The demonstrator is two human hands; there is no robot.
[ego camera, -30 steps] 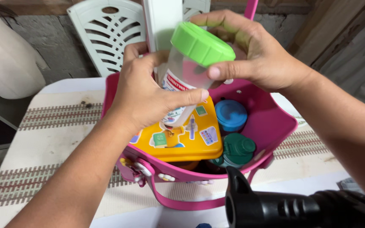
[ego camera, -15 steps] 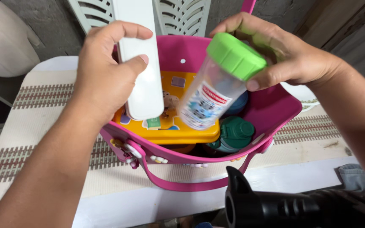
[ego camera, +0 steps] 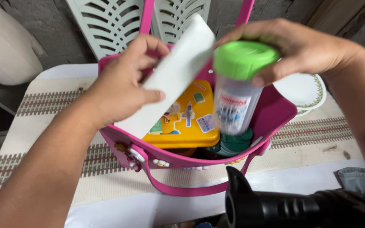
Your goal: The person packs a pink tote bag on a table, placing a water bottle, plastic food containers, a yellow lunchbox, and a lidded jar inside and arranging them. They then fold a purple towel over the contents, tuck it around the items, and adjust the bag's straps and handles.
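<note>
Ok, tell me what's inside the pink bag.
Inside the pink bag: a yellow stickered box and a dark green bottle. The white case and green-lidded jar cover the rest.

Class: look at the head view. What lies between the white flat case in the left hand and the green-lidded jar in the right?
In the head view, only the yellow stickered box inside the pink bag shows between them.

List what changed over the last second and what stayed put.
The left hand let go of the jar and now tilts the white case. The right hand brought the jar upright over the pink bag. The yellow box stayed put.
</note>
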